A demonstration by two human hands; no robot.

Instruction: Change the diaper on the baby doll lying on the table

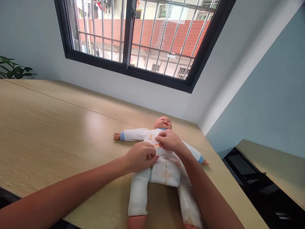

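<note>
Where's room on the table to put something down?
The tabletop is bare between the doll, the left forearm and the plant. A small bare patch lies between its legs. Its front is crowded with the left hand and right hand.

Daylight fills a dark-framed window (127,41) in the pale wall (30,38) above a wood-grain table (66,127); a leafy plant (15,71) shows left, apparently another tabletop (281,163) right.
</note>
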